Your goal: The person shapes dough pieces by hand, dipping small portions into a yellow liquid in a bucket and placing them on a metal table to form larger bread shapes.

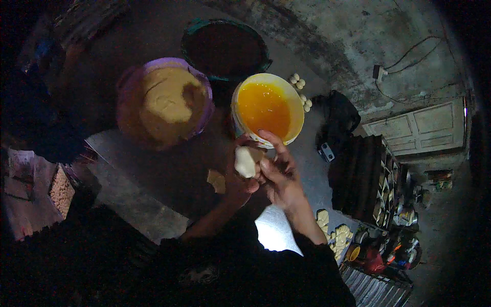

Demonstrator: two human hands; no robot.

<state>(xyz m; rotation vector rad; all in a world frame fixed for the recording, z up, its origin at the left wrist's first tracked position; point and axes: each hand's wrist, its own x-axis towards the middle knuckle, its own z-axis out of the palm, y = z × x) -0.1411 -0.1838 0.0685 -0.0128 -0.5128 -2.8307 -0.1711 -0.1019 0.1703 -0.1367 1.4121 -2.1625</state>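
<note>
A pale piece of dough (245,163) sits in my left hand (238,187), whose fingers curl round it. My right hand (284,179) meets it from the right, thumb against the dough and index finger stretched up by the bucket's near rim. Just beyond both hands stands a whitish bucket (299,105) of orange-yellow liquid (263,107). To its left, a purple tub (205,110) contains a big mass of dough (166,100). A small flat scrap (216,180), dough-coloured, lies left of my left hand.
Behind the bucket is a dark basin with a green rim (193,25). Small pale balls (296,81) lie right of the bucket. Several dough pieces (340,238) rest at lower right, near a dark rack (358,179). Below my hands a metal surface (276,233) shines brightly. Another person (41,112) is at far left.
</note>
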